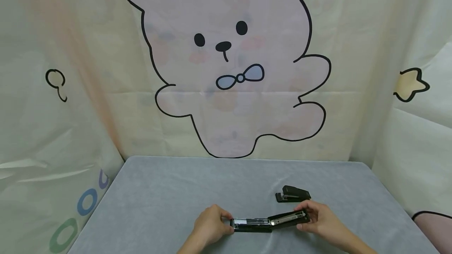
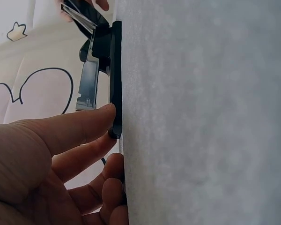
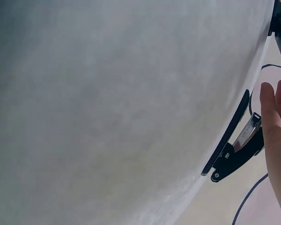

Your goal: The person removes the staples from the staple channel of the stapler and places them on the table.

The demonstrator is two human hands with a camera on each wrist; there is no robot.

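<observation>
A black stapler [image 1: 252, 224], folded wide open, lies low over the grey cloth between both hands. My left hand [image 1: 212, 226] pinches the end of its base [image 2: 115, 70] between thumb and fingers. The metal staple magazine [image 2: 88, 79] stands up from that base in the left wrist view. My right hand [image 1: 319, 220] grips the end of the raised top arm [image 1: 288, 218], its metal-lined inside facing up. Just behind the right hand, a second black stapler [image 1: 296, 195] rests on the cloth; the right wrist view shows it side-on [image 3: 234, 152], partly hidden by the hand.
A grey cloth [image 1: 176, 191] covers the table, whose far edge meets a hanging curtain [image 1: 226, 120] with a cartoon animal on it. Further light curtains hang at the left [image 1: 53, 136] and right [image 1: 420, 152] sides.
</observation>
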